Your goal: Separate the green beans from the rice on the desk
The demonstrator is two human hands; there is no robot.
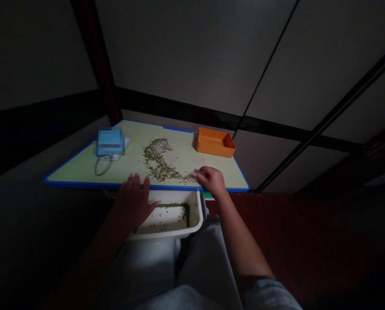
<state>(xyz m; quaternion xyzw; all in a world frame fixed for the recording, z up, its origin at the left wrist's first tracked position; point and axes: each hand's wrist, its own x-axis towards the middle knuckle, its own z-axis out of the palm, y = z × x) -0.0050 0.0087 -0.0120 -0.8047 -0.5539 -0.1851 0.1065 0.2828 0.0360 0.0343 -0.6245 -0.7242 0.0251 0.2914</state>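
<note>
My left hand (134,198) lies over the near edge of the pale-topped table (186,150), fingers stretched out and holding nothing. Its thumb reaches over an open white drawer (166,234) with green bits along its inner sides and scattered on its bottom. On the tabletop, a curved pile of mixed green and whitish small grains or seeds (160,161) spreads toward my right hand (210,178). That hand's fingers are closed in a pinch on a thin see-through plastic piece (190,177), faint and partly hidden, at the right end of the pile.
An orange open box (215,146) stands at the back right of the table. At the left is a blurred-out device (110,144) with a grey cable (97,167). Dark cabinet panels (186,56) rise behind. My legs are under the drawer.
</note>
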